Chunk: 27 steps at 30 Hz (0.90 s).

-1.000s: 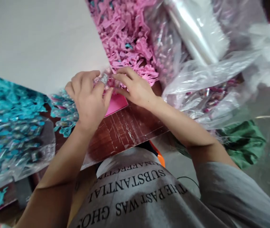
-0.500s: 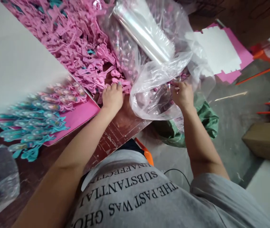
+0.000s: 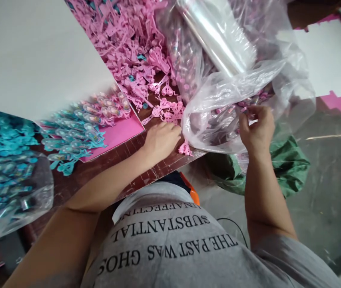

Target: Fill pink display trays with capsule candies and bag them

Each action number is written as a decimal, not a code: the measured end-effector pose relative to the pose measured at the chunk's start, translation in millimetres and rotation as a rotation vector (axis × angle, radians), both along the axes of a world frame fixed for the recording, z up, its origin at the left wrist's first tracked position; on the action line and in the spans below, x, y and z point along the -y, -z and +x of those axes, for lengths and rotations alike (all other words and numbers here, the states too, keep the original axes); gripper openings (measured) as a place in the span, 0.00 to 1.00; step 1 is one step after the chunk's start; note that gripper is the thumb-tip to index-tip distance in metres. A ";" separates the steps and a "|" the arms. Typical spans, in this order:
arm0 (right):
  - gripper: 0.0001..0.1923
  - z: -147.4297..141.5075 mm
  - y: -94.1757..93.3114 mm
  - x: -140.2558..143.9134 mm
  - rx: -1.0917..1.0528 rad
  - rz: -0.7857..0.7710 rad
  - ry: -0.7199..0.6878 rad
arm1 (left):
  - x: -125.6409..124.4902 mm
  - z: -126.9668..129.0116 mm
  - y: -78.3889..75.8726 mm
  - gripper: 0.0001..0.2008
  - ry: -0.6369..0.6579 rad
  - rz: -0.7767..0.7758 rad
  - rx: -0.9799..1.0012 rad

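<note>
My left hand [image 3: 162, 141] lies palm down on the dark red tabletop, its fingers curled under and largely hidden. Beside its thumb, near the table edge, is a pink plastic piece [image 3: 185, 149]; more pink pieces [image 3: 168, 110] lie just beyond the knuckles. At the mouth of a clear plastic bag [image 3: 198, 96], my right hand [image 3: 257, 126] pinches a small pink-ended clear tube [image 3: 244, 109], partly covered by the fingers. Inside the bag are several similar tubes [image 3: 224, 120].
A white box with a pink inside [image 3: 125, 136] holds rows of filled turquoise and pink pieces. Behind it spreads a pink heap [image 3: 128, 44]. A roll of clear film [image 3: 212, 36] rests on the bag. Turquoise tubes [image 3: 5, 176] fill another bag at left. Green cloth [image 3: 290, 168] hangs below.
My left hand has drawn back from the pink heap toward the table edge. My right hand has stayed at the bag's mouth, and the view has shifted left.
</note>
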State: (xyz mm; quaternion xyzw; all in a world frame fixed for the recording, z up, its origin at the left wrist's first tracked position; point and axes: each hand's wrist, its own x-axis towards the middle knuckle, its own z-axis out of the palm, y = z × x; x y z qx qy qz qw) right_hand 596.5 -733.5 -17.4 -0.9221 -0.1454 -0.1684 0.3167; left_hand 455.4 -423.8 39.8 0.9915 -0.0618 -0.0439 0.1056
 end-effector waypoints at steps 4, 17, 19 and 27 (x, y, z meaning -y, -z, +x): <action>0.14 -63.9 -17.1 -22.3 0.023 0.163 -0.112 | 3.3 -10.3 32.3 0.11 0.366 -0.062 0.033; 0.14 -124.7 -0.9 -29.1 -0.134 0.286 -0.324 | 31.6 -1.0 83.1 0.11 0.438 -0.137 0.400; 0.14 -132.9 5.8 -25.5 -0.178 0.310 -0.318 | 34.0 -5.8 83.4 0.10 0.430 -0.132 0.415; 0.20 -148.8 56.2 -61.8 -0.337 0.520 -0.123 | 35.3 1.2 94.0 0.09 0.508 -0.146 0.280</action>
